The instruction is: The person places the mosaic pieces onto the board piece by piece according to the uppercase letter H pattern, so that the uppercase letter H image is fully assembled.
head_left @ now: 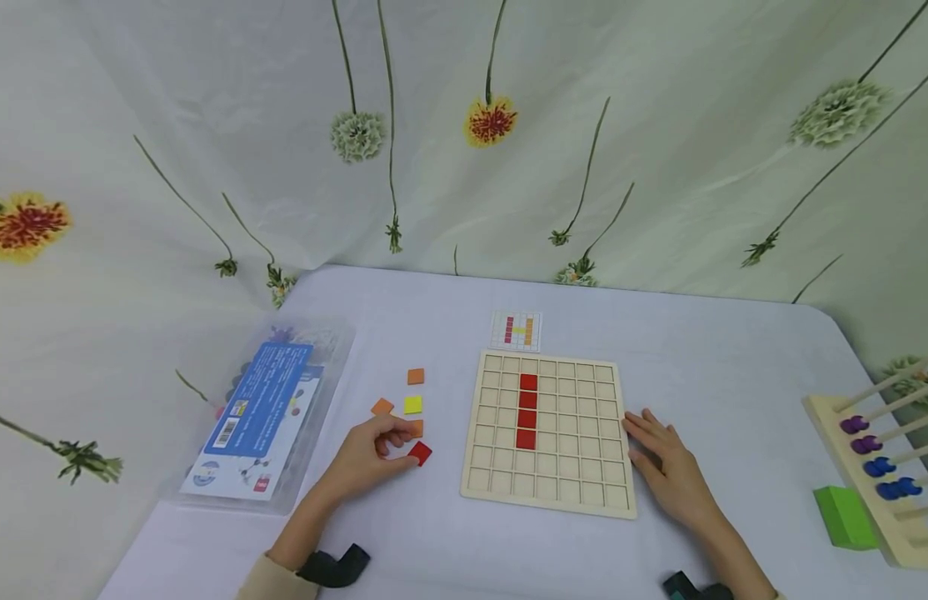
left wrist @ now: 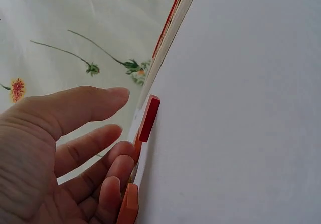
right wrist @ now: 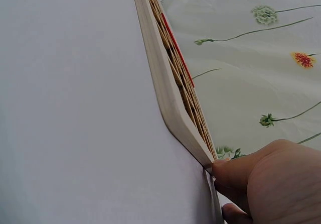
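Observation:
My left hand (head_left: 374, 454) hovers at a loose red square tile (head_left: 420, 453) left of the board, thumb tip right at the tile. In the left wrist view, thumb and forefinger stand apart, with the red tile (left wrist: 150, 118) just past their tips. Orange tiles (head_left: 416, 376) and one yellow tile (head_left: 412, 404) lie around these fingers; one orange tile is partly hidden by them. A wooden grid board (head_left: 576, 467) carries a column of several red tiles (head_left: 527, 400). My right hand (head_left: 670, 467) rests against the board's right edge, its thumb touching the rim in the right wrist view.
Behind the board lies a small pattern card (head_left: 516, 331) showing red, yellow and orange squares. A clear plastic case (head_left: 314, 417) with a blue-and-white leaflet (head_left: 257, 400) is at the left. On the right are a green block (head_left: 846, 517) and a wooden bead frame (head_left: 846, 433).

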`<state>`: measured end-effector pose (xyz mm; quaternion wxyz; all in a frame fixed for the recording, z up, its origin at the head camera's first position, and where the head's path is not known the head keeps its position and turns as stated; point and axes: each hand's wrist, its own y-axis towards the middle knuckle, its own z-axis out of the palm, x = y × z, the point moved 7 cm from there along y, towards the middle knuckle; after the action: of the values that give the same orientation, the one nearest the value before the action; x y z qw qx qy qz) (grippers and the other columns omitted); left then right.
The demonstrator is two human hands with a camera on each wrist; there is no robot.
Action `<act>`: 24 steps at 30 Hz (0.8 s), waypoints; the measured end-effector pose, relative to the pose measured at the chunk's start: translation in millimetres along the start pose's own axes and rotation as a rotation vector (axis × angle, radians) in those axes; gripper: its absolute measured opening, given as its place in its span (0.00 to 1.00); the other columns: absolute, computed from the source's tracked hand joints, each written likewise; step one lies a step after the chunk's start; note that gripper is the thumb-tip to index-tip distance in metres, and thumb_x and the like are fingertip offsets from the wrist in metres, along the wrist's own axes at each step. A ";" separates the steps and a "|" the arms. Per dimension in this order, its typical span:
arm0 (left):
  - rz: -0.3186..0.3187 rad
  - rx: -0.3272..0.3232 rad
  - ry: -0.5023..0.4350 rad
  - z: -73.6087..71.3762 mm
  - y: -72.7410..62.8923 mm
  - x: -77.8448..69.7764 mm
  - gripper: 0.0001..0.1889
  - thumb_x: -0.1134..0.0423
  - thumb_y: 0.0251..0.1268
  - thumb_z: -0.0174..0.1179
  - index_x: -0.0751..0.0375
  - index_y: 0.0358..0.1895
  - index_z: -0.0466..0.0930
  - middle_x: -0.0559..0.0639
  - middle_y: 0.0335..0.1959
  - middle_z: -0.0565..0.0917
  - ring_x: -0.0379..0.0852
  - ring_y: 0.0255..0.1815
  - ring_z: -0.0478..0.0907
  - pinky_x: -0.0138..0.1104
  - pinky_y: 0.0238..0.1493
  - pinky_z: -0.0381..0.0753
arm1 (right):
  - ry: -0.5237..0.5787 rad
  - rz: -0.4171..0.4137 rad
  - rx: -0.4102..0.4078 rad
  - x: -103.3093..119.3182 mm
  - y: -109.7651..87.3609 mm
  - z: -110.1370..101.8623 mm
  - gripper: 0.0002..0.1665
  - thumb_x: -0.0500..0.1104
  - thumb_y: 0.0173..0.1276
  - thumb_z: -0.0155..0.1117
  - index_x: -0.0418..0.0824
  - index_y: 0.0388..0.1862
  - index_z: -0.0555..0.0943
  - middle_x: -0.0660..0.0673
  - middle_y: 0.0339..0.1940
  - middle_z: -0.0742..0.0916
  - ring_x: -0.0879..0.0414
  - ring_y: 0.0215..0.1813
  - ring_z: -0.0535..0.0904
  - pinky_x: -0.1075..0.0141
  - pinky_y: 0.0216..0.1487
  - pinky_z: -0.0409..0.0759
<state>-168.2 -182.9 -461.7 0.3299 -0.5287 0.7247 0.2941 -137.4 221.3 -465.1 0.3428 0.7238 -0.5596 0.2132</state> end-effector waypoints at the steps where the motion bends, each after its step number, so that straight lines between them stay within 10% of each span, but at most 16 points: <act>1: -0.005 0.000 0.005 0.8 -0.3 0.9 0.18 0.65 0.48 0.75 0.59 0.46 0.85 0.46 0.37 0.86 0.40 0.34 0.73 0.27 0.35 0.74 | -0.002 0.000 -0.001 0.0 0.0 0.0 0.26 0.29 0.64 0.62 0.29 0.63 0.75 0.30 0.65 0.76 0.28 0.72 0.61 0.33 0.70 0.49; 24: 0.034 -0.004 0.255 10.8 -3.2 -1.1 0.16 0.66 0.47 0.74 0.48 0.42 0.86 0.38 0.34 0.76 0.36 0.37 0.70 0.27 0.37 0.73 | -0.016 -0.005 -0.001 -1.7 -0.7 1.3 0.26 0.28 0.64 0.61 0.29 0.63 0.75 0.30 0.66 0.76 0.28 0.72 0.61 0.34 0.71 0.49</act>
<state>-163.0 -174.7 -467.7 0.2289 -0.5502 0.7689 0.2315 -137.3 221.6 -467.3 0.3392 0.7265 -0.5609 0.2061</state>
